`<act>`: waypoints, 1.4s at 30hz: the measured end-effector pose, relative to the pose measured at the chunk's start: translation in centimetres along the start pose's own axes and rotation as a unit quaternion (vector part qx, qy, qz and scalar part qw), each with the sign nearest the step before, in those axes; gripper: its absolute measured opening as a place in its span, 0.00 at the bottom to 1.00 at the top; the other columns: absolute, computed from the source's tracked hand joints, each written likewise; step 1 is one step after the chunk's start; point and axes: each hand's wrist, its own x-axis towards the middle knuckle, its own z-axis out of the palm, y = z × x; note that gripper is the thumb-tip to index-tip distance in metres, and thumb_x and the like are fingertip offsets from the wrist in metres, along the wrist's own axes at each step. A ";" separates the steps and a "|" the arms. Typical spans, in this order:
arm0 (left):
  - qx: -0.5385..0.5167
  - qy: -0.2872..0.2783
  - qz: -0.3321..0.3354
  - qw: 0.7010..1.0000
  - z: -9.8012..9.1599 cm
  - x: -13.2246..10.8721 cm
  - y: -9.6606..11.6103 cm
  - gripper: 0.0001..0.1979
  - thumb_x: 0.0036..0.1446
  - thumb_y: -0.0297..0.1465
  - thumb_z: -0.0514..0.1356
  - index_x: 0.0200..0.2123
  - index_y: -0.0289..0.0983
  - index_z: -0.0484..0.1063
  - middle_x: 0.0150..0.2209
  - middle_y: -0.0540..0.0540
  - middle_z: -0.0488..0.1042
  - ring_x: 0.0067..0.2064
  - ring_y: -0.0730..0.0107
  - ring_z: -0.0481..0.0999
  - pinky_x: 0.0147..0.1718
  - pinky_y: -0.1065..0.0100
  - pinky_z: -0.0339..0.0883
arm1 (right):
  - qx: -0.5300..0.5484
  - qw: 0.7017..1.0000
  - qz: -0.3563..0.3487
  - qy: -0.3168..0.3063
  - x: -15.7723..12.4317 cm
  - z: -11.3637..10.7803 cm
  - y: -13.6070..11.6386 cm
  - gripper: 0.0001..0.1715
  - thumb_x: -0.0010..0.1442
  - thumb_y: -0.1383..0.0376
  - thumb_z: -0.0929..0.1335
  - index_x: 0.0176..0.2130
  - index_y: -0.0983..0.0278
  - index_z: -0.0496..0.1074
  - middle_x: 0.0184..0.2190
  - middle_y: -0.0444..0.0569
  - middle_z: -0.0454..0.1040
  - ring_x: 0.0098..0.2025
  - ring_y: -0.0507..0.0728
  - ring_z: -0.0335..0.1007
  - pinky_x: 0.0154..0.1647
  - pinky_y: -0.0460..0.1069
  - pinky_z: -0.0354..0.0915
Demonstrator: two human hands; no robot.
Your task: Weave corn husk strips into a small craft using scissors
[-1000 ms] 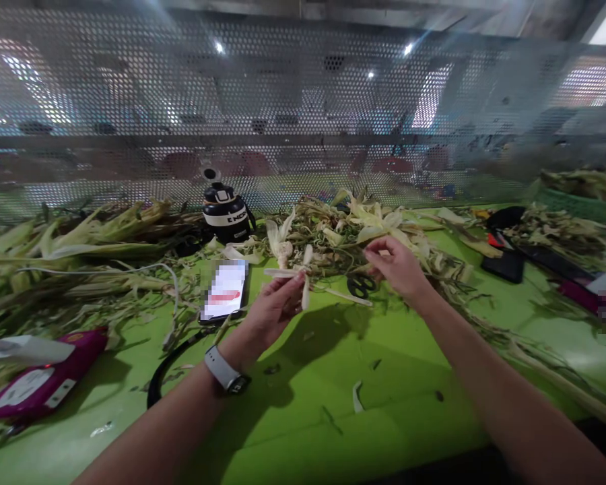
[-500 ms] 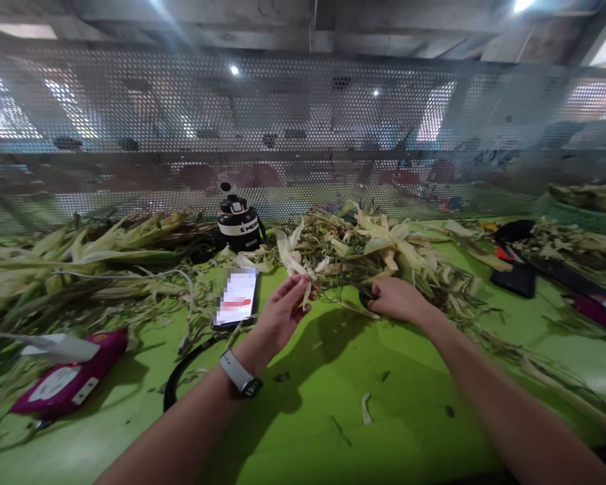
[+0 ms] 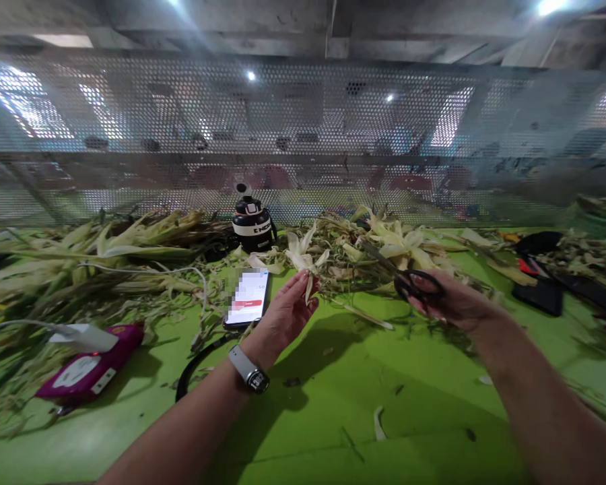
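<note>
Between the thumb and fingers of my left hand [image 3: 290, 311] is a pale flower made of corn husk [image 3: 303, 252], its petals spreading upward. A grey-strapped watch is on that wrist. My right hand [image 3: 447, 300] grips black-handled scissors [image 3: 419, 285], apart from the flower and to its right. Their blades point up and left toward the husk pile and are partly lost against it. Behind both hands lies a heap of dry corn husks [image 3: 343, 252], with larger pale husk petals [image 3: 396, 239] on its right side.
A lit phone [image 3: 247, 296] lies left of my left hand, with a black bottle [image 3: 252, 225] behind. A magenta power strip [image 3: 91, 364] with a white charger sits at left, near more husks [image 3: 131, 239]. A dark device [image 3: 538, 293] lies right. A perforated screen [image 3: 308, 121] stands behind.
My right hand has moved right and lifted, bringing the scissors up off the table area into clearer view. My left hand keeps the husk flower in nearly the same place. The view has shifted slightly.
</note>
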 end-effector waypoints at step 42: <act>0.035 0.021 0.030 0.999 -0.1 0.1 -0.5 0.08 0.46 0.25 0.68 0.31 0.37 0.73 0.31 0.52 0.77 0.34 0.76 0.76 0.27 0.77 0.63 | 0.115 0.993 0.000 -0.031 0.4 6.8 1.2 0.27 0.50 0.45 0.70 0.24 0.66 0.65 0.12 0.41 0.68 0.09 0.42 0.48 0.09 0.39 0.42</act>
